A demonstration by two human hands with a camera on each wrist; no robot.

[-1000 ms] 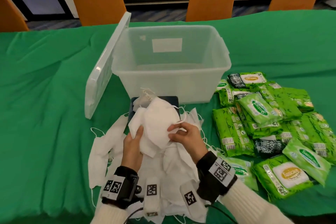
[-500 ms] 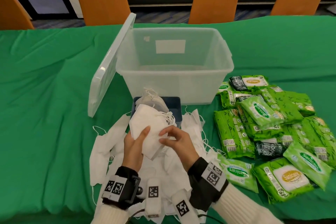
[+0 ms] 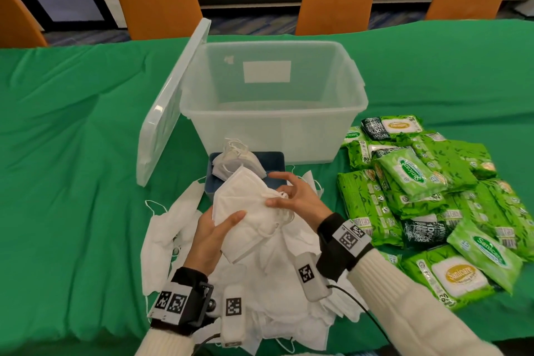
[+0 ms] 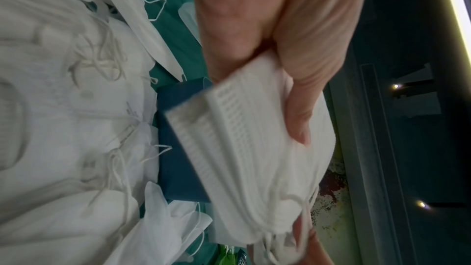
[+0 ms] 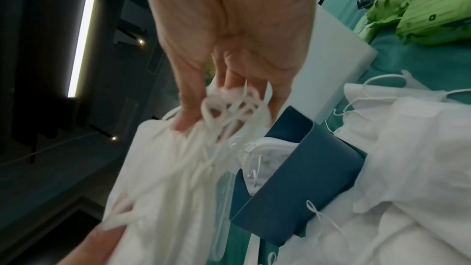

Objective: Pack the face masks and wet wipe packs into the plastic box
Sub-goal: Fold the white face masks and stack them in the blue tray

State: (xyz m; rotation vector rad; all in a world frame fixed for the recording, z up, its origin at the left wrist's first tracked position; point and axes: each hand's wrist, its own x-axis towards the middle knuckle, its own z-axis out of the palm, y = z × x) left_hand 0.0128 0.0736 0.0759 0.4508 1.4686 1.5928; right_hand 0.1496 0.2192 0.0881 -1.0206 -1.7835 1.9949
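My left hand (image 3: 215, 233) grips a stack of folded white face masks (image 3: 245, 211), thumb on top, just above a loose pile of masks (image 3: 260, 283). In the left wrist view the left hand (image 4: 293, 98) clamps the stack (image 4: 242, 158) at its edge. My right hand (image 3: 291, 196) touches the stack's right side, and in the right wrist view its fingers (image 5: 229, 76) gather the tangled ear loops (image 5: 229, 106). The clear plastic box (image 3: 289, 136) stands open behind. Green wet wipe packs (image 3: 419, 182) lie heaped to the right.
The box lid (image 3: 170, 101) leans against the box's left wall. A small blue tray (image 3: 274, 165) with a few masks sits between the box and my hands. A green cloth (image 3: 72, 182) covers the table. Orange chairs (image 3: 156, 0) line the far edge.
The puffed bunch of masks has been flattened into a neat stack held in my left hand. My right hand shifted from the stack's edge to the ear loops.
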